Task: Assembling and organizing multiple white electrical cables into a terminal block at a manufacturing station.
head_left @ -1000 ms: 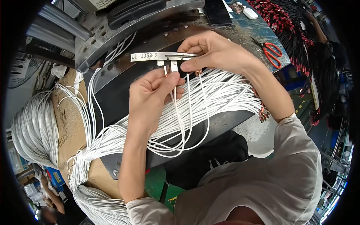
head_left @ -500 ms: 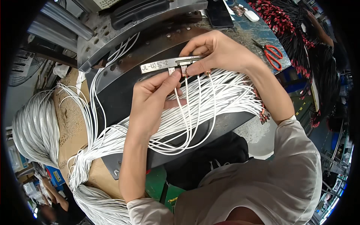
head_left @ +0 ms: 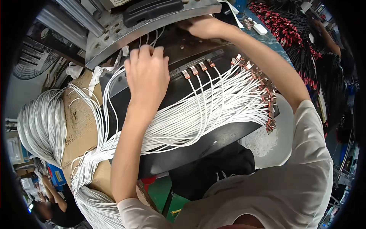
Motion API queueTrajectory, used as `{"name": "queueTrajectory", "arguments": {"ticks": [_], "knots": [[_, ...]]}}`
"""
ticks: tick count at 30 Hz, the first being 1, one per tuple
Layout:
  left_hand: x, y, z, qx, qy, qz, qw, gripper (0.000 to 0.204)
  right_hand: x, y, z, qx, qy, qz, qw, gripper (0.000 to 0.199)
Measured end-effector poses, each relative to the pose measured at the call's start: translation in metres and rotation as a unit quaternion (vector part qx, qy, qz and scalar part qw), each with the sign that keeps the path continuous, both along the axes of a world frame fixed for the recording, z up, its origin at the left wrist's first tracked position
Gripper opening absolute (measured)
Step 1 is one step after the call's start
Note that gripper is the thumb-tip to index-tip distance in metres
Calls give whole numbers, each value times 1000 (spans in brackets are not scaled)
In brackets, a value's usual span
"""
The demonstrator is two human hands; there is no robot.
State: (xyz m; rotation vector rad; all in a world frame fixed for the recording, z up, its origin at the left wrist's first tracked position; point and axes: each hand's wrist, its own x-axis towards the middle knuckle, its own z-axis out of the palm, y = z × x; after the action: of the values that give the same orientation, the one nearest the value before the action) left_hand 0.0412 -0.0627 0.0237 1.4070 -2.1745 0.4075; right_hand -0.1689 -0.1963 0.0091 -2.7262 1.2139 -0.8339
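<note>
My left hand [head_left: 146, 72], seen from the back and blurred at the fingers, is at the front edge of the press, by white cables [head_left: 111, 78] that run under its upper plate. Whether it grips them is not visible. My right hand [head_left: 202, 27] reaches under the right part of that plate, its fingertips hidden in shadow. Between the hands and the cable bundle, several copper-coloured connectors [head_left: 194, 70] on white cables sit in a row along a narrow metal strip [head_left: 177, 71]. A large bundle of white cables [head_left: 190, 108] fans out below, with connectors at its right ends.
The press's thick metal plate [head_left: 152, 23] overhangs the work area. Coiled white cable [head_left: 42, 128] lies at the left on cardboard. A pale tub [head_left: 284, 122] stands at the right. Black cables with red ends [head_left: 276, 23] fill the back right. Another person [head_left: 57, 206] is at lower left.
The lettered metal bar is no longer in my hands. My right hand has moved back under the press plate, my left hand up and left. The connectors now lie in a row on the surface.
</note>
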Motion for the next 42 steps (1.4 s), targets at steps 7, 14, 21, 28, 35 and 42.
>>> {"name": "queueTrajectory", "arguments": {"ticks": [7, 14, 21, 28, 35, 42], "knots": [[-9, -71, -37, -18, -38, 30, 999, 18, 19, -64, -4, -99, -17, -15, 995, 34], [-3, -46, -17, 22, 89, -40, 995, 15, 20, -34, -11, -85, -79, -26, 993, 29], [148, 63, 16, 40, 197, -36, 979, 23, -68, 50, -8, 19, 69, -87, 994, 30], [189, 52, 25, -51, -11, 187, 981, 37, -21, 65, 45, 184, 2, 38, 982, 21], [-13, 117, 20, 125, 77, -145, 979, 35, -103, 80, 28, 76, 113, 68, 988, 28], [-69, 83, -4, 230, 54, -114, 965, 44, -48, 91, 29, 307, 121, 39, 943, 27]]}}
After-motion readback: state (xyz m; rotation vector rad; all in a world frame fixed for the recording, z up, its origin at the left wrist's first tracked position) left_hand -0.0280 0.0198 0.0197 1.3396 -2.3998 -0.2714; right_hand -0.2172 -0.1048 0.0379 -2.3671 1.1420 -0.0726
